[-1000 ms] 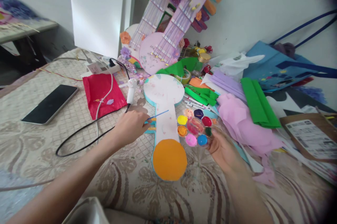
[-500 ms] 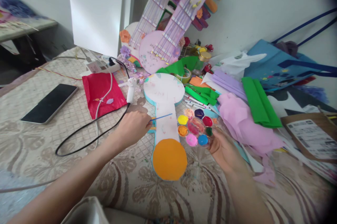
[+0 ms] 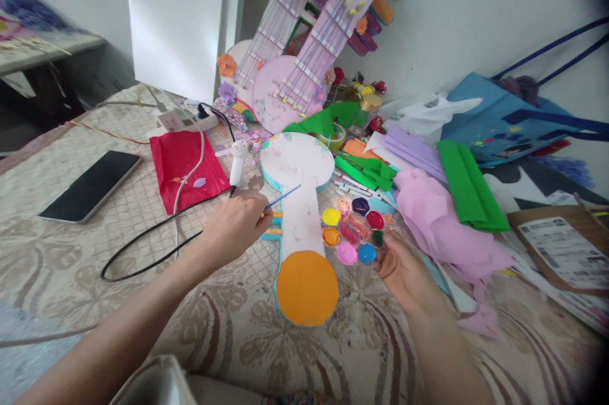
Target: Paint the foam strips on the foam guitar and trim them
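Note:
My left hand (image 3: pixel 242 221) is closed around a thin blue paintbrush (image 3: pixel 284 196), whose tip points up and right over the neck of a white cut-out shaped like a stringed instrument (image 3: pixel 299 221). That cut-out lies flat, with a round orange end (image 3: pixel 307 289) nearest me, blue edges and a wider white end with small painted marks. In my right hand (image 3: pixel 404 268) is a flower-shaped paint palette (image 3: pixel 353 227), held by its right edge just beside the neck. Its wells hold yellow, orange, pink, blue, green, red and dark purple paint.
Left on the patterned cloth lie a phone (image 3: pixel 90 186), red paper (image 3: pixel 188 170), a white glue gun (image 3: pixel 238 164) and its looping black cable. Decorated instruments (image 3: pixel 304 56) lean at the back. Pink crepe paper (image 3: pixel 438 221), a green roll (image 3: pixel 472 185) and a blue bag (image 3: pixel 499 119) crowd the right.
My left hand has moved slightly up and left with the paintbrush, and the brush now slants more steeply upward. My right hand and the palette have stayed in place.

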The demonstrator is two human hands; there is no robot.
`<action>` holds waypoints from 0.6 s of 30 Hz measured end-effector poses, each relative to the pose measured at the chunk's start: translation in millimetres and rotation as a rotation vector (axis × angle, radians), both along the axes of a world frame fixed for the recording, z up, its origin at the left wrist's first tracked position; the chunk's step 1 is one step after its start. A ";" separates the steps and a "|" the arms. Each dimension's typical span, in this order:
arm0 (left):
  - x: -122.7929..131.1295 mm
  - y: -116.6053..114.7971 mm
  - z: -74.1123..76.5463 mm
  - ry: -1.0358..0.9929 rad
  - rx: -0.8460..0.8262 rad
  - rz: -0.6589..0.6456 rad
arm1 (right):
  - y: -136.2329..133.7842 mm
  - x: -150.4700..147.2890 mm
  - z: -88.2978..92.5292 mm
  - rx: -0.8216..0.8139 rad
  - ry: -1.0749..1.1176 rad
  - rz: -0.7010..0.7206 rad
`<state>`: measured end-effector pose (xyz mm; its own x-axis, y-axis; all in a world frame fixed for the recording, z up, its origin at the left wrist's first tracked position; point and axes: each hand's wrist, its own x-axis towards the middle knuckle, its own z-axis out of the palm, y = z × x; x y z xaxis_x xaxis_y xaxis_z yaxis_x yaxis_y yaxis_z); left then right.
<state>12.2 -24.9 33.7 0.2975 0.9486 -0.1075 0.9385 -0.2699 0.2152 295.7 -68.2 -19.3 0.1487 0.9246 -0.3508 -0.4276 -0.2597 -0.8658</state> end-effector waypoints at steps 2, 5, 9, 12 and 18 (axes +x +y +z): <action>-1.9 -1.4 2.1 -0.051 -0.012 0.017 | -0.2 0.5 -0.7 0.001 -0.005 0.001; -5.5 -3.5 5.2 -0.136 -0.026 0.036 | -0.6 1.4 -1.7 0.003 -0.015 0.004; -11.1 -4.5 10.1 -0.219 -0.016 0.059 | -0.9 2.1 -2.9 0.003 -0.004 -0.009; -14.5 -3.2 14.4 -0.285 0.009 0.104 | -1.0 2.0 -3.3 -0.012 0.009 -0.026; -21.2 -0.3 24.3 -0.492 0.096 0.228 | -1.5 1.1 -1.9 -0.013 0.033 -0.028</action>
<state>-9.0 -25.1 58.0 0.0764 0.9937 0.0823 0.7706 -0.1112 0.6275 296.8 -69.7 -21.2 0.1622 0.9155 -0.3683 -0.4631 -0.2589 -0.8476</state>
